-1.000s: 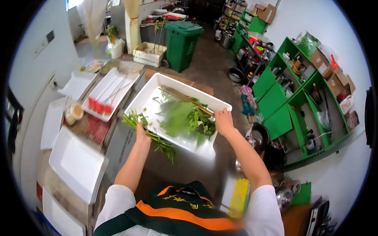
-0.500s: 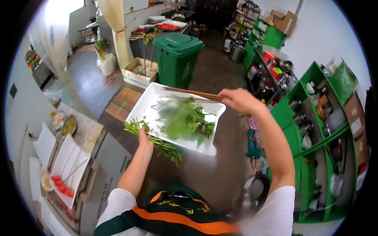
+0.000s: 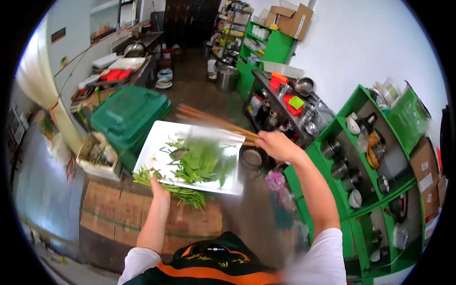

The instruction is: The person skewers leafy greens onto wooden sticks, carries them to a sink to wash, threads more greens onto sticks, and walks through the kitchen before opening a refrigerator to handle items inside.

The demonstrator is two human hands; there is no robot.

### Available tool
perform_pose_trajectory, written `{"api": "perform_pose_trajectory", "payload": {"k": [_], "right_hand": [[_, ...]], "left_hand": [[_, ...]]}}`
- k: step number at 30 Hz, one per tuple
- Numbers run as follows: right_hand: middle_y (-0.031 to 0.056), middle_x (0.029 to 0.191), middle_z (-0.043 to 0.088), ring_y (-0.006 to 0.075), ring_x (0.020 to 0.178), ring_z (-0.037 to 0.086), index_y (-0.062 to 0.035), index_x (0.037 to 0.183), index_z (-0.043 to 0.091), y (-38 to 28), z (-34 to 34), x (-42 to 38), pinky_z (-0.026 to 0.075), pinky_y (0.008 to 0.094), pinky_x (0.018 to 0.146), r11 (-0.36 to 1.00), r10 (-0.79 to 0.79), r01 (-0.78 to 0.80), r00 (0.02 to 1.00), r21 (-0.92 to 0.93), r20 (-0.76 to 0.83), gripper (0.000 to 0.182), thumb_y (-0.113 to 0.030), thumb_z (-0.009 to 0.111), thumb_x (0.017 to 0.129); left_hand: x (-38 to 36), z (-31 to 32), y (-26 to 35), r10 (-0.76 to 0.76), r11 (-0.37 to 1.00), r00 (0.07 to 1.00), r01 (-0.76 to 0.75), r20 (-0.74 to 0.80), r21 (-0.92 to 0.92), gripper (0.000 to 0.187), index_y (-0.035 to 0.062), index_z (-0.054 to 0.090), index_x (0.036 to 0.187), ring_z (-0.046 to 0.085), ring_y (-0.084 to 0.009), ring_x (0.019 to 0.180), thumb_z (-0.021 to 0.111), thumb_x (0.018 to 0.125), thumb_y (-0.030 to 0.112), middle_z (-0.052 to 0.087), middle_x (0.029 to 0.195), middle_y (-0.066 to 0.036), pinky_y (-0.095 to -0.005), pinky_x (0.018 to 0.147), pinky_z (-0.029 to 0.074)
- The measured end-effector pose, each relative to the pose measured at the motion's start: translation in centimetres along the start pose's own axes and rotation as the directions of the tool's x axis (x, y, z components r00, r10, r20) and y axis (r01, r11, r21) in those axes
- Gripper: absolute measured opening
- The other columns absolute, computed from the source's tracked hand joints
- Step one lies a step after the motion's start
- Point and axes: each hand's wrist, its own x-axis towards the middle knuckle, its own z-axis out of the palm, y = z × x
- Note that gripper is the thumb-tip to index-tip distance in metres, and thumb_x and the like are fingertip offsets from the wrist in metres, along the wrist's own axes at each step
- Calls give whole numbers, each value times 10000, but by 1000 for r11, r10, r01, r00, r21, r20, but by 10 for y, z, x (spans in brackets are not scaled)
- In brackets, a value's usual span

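Observation:
A white tray [image 3: 151,151] hangs tilted in front of me, with loose green leaves [image 3: 197,164] on it, partly blurred. My left hand [image 3: 159,190] grips the tray's near left edge together with a bunch of green stems [image 3: 187,195], which sticks out along the near side. Closed round a bundle of long brown sticks [image 3: 216,122], my right hand [image 3: 279,145] is just beyond the tray's right corner. The sticks point left above the far edge, their tips smeared by motion.
A green lidded bin [image 3: 130,116] stands left beyond the tray, beside a white box [image 3: 100,156]. Flattened cardboard [image 3: 114,209] lies on the floor. Green shelves [image 3: 342,175] with pots line the right; a dark rack [image 3: 270,97] holds utensils farther back.
The view has turned right, so the bin now lies farther left. The side table with the red food has left view. The tray has shifted left in view, still held with the stems.

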Motion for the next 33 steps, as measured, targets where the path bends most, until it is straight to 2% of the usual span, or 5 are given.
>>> {"api": "perform_pose_trajectory", "payload": {"k": [3,5,8,22,33], "right_hand": [[195,710,533,360,675,514,-14,801,500,68,1,41,402,405,585,990,-21,42,988,134,-152,236,-245,448,796],[78,570,476,168,532,448,-9,779,494,122,4,83,366,287,499,931,59,-4,988,366,-140,225,-228,450,801],[-57,546,368,16,418,286,-81,709,465,180,4,158,217,168,359,545,299,-291,944,786,142,177,-227,459,808],[-38,539,311,40,391,255,-47,860,455,304,20,605,208,179,350,-150,59,-130,988,980,140,184,-227,422,847],[-58,535,291,22,395,246,0,952,464,244,76,1036,201,168,354,168,-265,-186,937,968,226,234,-203,434,838]], "left_hand": [[45,74,-22,-65,996,998,64,-21,-61,360,25,402,1064,457,-244,948,405,792,262,449,1032,-124,-410,800,409],[120,87,-54,-53,988,985,76,167,-134,370,1,403,1070,467,-252,938,442,768,211,449,1030,-138,-408,782,418],[194,150,-89,-1,995,996,-8,-87,-102,371,29,393,1095,486,-264,893,441,773,207,465,990,-135,-418,756,425],[469,375,-51,58,990,941,-98,-334,-104,374,92,405,1077,456,-239,860,486,744,242,424,952,-85,-427,729,409],[664,386,68,352,823,762,-529,-543,-209,390,23,376,1100,458,-277,921,411,767,222,461,970,-137,-429,834,370]]}}
